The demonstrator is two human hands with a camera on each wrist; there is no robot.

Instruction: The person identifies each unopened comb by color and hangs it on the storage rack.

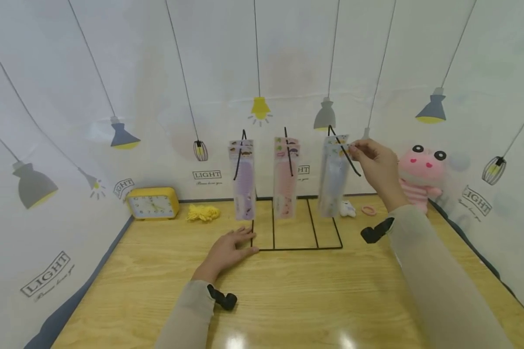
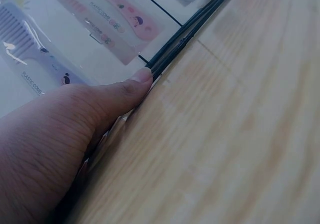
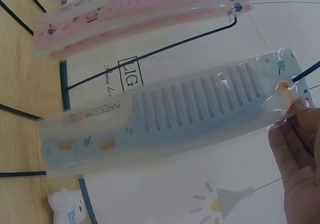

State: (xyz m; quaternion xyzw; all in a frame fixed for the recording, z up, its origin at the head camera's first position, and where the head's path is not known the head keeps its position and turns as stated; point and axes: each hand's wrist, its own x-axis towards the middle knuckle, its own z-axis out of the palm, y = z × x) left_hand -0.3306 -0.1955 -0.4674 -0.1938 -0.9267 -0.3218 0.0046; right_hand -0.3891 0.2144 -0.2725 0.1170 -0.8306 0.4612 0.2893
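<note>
The worktop [image 1: 314,291] carries a black wire rack [image 1: 273,225]; the front blue plastic comb packet [image 3: 195,104] hangs on its right-hand hook [image 1: 353,166]; the left grip [image 1: 228,253], uncurled, touches the rack's corner; the right grip [image 1: 381,167] pinches the packet's top; best steady the rack, keeping the packet square to the hook.

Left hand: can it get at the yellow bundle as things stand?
Probably yes. The yellow bundle lies near the left hand, with only bare tabletop visible between them. The hand would likely have to leave the black wire rack, whose base it touches.
</note>
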